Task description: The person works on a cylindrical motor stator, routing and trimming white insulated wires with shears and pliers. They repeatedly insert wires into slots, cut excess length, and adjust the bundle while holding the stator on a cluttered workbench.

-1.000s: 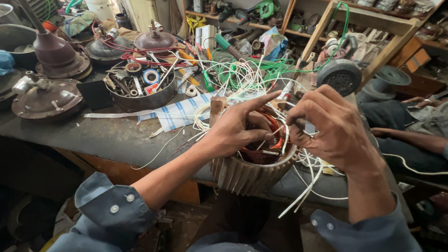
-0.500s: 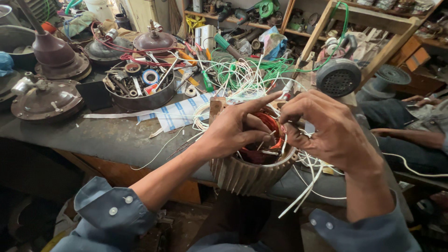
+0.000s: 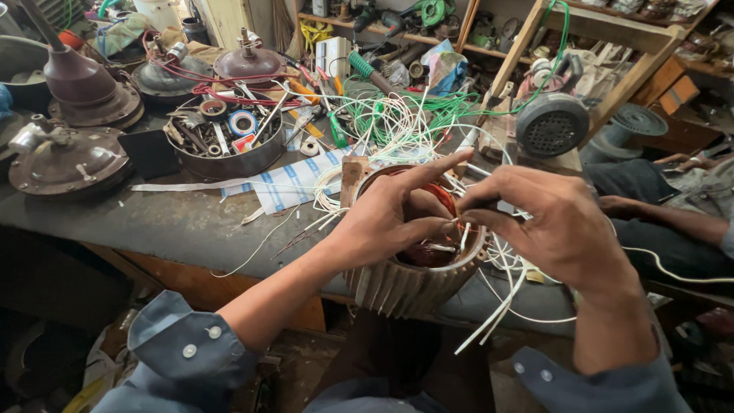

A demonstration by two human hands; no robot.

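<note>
Hands [image 3: 382,222] [image 3: 558,229] prob. pinching wires [image 3: 497,268] in stator [image 3: 405,287].

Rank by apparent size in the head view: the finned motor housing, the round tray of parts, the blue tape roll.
1. Round tray of parts and finned motor housing: alike; the housing sits nearer the camera, so unranked.
2. Blue tape roll: clearly smallest.

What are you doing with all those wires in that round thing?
A person is working on a ribbed round motor housing at the edge of a dark workbench. The left hand reaches into the copper coils inside it, index finger stretched out. The right hand pinches thin white wires at the rim; more hang over the side. Behind them sits a metal bowl of small parts.
</note>
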